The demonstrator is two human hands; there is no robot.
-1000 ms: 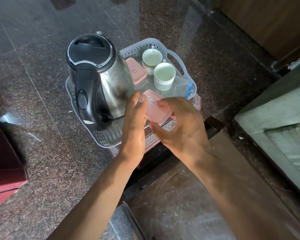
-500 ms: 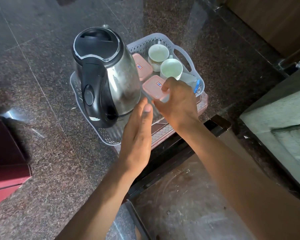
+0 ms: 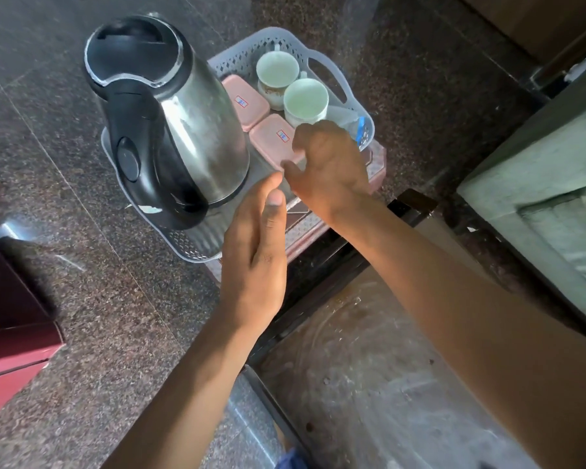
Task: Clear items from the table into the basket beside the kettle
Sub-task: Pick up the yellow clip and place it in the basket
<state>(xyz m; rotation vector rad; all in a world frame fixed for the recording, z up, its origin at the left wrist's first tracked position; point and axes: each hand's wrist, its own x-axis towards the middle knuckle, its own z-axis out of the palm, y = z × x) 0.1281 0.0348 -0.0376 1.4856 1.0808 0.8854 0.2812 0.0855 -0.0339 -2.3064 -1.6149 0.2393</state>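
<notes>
A steel kettle (image 3: 183, 130) with a black handle stands in the pale grey basket (image 3: 339, 72). Beside it in the basket lie two pink lidded containers, the far one (image 3: 247, 103) and the near one (image 3: 271, 137), each with a small label. Two white cups (image 3: 277, 71) (image 3: 306, 98) stand behind them. My right hand (image 3: 329, 164) curls over the near container's right corner, thumb at its front edge. My left hand (image 3: 254, 252) hovers flat, fingers together, just in front of the kettle, holding nothing.
A clear piece with a blue tab (image 3: 359, 128) lies at the basket's right wall. The basket rests on a pink stool (image 3: 376, 164) on dark granite floor. A dusty glass table (image 3: 369, 367) is below my arms, a red box (image 3: 11, 333) at left, green upholstery (image 3: 555, 181) at right.
My right hand carried the pink container forward and set it down in the basket next to the other one. The left hand stayed by the kettle.
</notes>
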